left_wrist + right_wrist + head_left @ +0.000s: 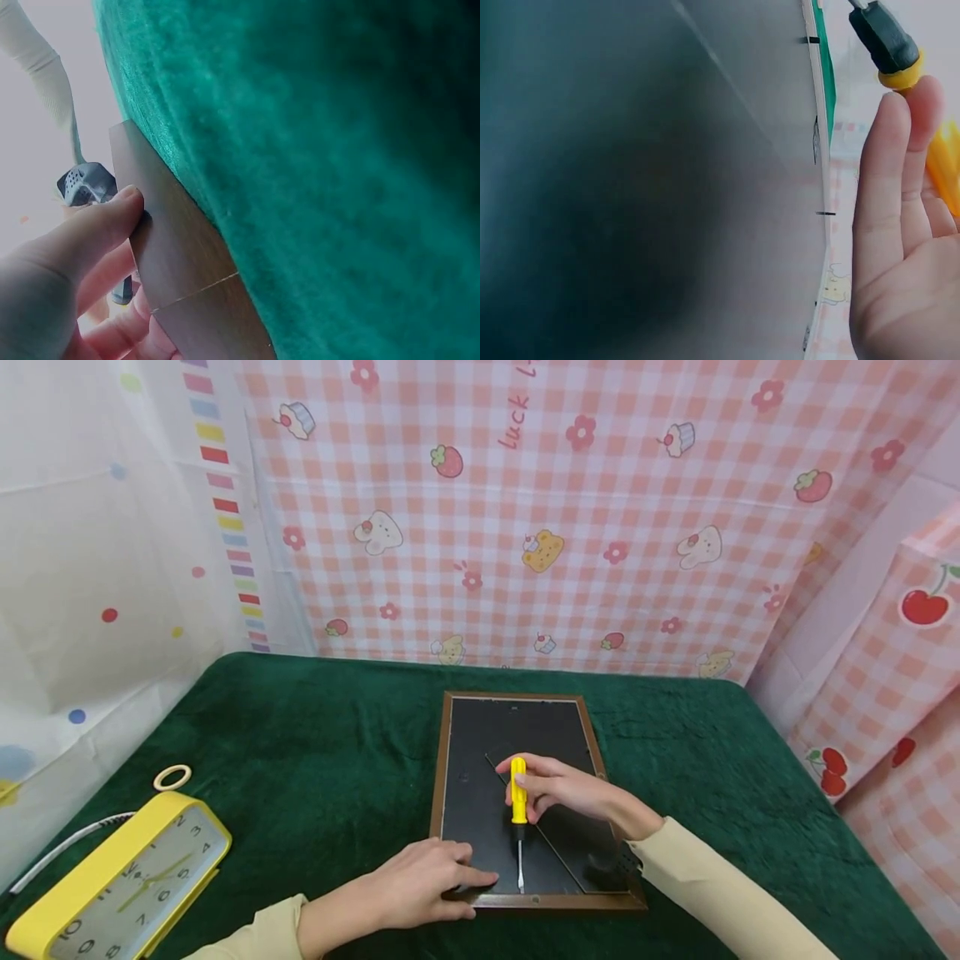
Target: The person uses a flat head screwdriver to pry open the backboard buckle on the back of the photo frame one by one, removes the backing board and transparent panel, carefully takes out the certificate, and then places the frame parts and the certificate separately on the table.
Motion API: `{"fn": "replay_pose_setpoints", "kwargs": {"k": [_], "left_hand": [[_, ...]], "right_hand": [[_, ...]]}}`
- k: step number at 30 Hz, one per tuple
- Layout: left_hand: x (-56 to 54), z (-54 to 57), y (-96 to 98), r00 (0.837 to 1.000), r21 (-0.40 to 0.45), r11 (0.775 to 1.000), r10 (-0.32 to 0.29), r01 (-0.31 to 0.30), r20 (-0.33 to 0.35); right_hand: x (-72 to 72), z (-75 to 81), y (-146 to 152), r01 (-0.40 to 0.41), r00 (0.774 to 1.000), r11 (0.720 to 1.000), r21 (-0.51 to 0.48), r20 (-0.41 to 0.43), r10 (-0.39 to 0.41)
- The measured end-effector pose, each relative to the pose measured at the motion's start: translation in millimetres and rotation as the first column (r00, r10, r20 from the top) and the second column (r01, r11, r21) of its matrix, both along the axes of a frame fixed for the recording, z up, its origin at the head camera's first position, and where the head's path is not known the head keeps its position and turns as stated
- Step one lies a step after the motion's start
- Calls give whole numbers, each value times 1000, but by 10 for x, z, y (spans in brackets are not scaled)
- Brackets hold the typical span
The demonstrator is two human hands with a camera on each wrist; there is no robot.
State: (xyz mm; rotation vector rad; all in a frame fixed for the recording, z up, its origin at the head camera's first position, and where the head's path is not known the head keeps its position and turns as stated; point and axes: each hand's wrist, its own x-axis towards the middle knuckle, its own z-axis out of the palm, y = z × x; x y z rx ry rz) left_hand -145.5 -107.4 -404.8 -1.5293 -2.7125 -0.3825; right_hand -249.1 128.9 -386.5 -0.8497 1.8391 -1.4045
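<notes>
A picture frame (589, 739) with a brown wooden rim and black backing lies face down on the green cloth. My left hand (423, 885) holds its near left corner. The index finger lies on the backing, and the thumb (112, 217) presses the rim's outer side. My right hand (555, 787) grips a flat-blade screwdriver (518, 802) by its yellow handle. Its blade points down, with the tip at the inner edge of the near rim. In the right wrist view, the black collar (885, 37) shows beyond the fingertips.
A yellow clock (112, 877) stands at the left, with a white cable (71, 847) behind it. Beyond it lies a pale ring (172, 777). Small metal tabs show along the backing's edge. A pink checked curtain (525, 510) hangs behind the table.
</notes>
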Motion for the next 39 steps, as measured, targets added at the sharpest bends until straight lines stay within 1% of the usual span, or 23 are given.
{"fn": "replay_pose_setpoints", "kwargs": {"k": [3, 9, 14, 17, 23, 26, 29, 33, 39], "left_hand": [[-4, -1, 0, 1000, -2, 1000, 2, -2, 0], [-8, -9, -1, 1000, 1, 1000, 2, -2, 12], [-3, -5, -3, 1000, 6, 1000, 3, -3, 17], [-4, -10, -1, 1000, 7, 1000, 0, 0, 18], [-3, -16, 4, 1000, 18, 1000, 2, -3, 24], [1, -17, 6, 1000, 23, 1000, 6, -7, 25], [5, -19, 6, 999, 23, 1000, 9, -10, 31], [8, -17, 9, 999, 20, 1000, 13, -13, 39], [14, 2, 18, 998, 20, 999, 26, -28, 57]], "right_hand": [[-38, -29, -26, -23, 1000, 1000, 4, 17, 23], [-68, -67, -42, -39, 996, 999, -1, 86, 39], [-72, -93, -72, -49, 994, 999, 21, 103, 46], [-73, -114, -89, -51, 994, 998, 41, 95, 47], [-21, -67, -48, -14, 999, 998, 58, 47, 11], [21, -33, 3, 4, 999, 999, 45, 37, -6], [78, 6, 46, -1, 1000, 1000, 11, 2, 1], [182, 73, 74, -39, 995, 997, -66, -90, 33], [408, 215, 62, -29, 975, 994, -106, -223, 4]]}}
